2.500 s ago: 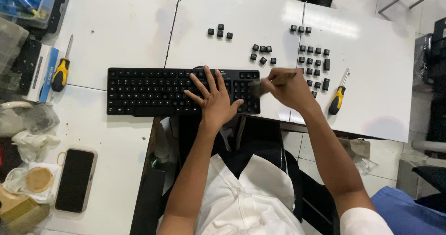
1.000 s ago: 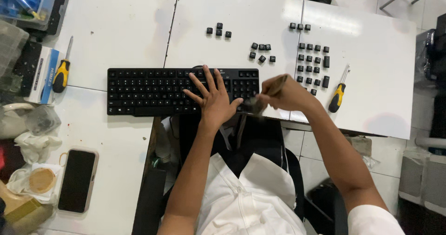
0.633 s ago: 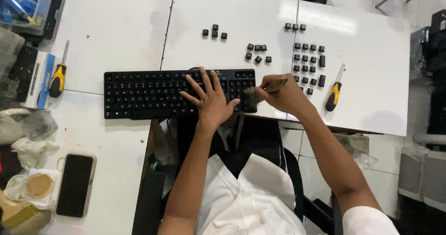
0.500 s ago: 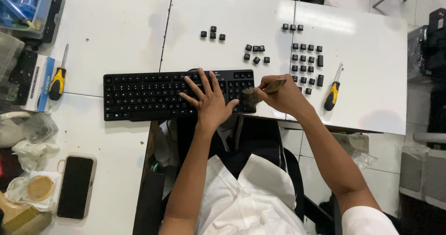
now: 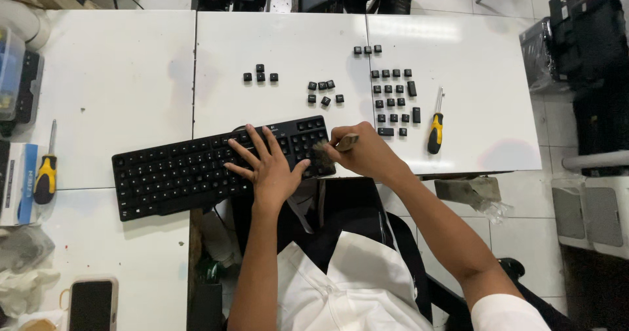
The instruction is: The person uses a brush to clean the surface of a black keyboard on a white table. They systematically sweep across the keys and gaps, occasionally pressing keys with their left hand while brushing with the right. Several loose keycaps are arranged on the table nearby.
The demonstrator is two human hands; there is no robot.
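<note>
A black keyboard [image 5: 177, 170] lies tilted across the front edge of two white tables. My left hand [image 5: 265, 164] rests flat on its right half with fingers spread. My right hand [image 5: 363, 153] grips a small brush [image 5: 335, 149] whose dark bristles touch the keyboard's right end. Several loose black keycaps [image 5: 393, 98] lie in rows on the table beyond my right hand, with smaller groups of keycaps [image 5: 325, 92] further left.
A yellow-handled screwdriver [image 5: 435, 128] lies right of the keycaps. Another screwdriver [image 5: 44, 174] sits at the far left beside a box. A phone [image 5: 90, 303] lies at the lower left. A gap between tables opens below the keyboard.
The view has shifted, so the keyboard now appears tilted and lower. My right hand with the brush has moved in to the keyboard's right end. My left hand stays on the keys.
</note>
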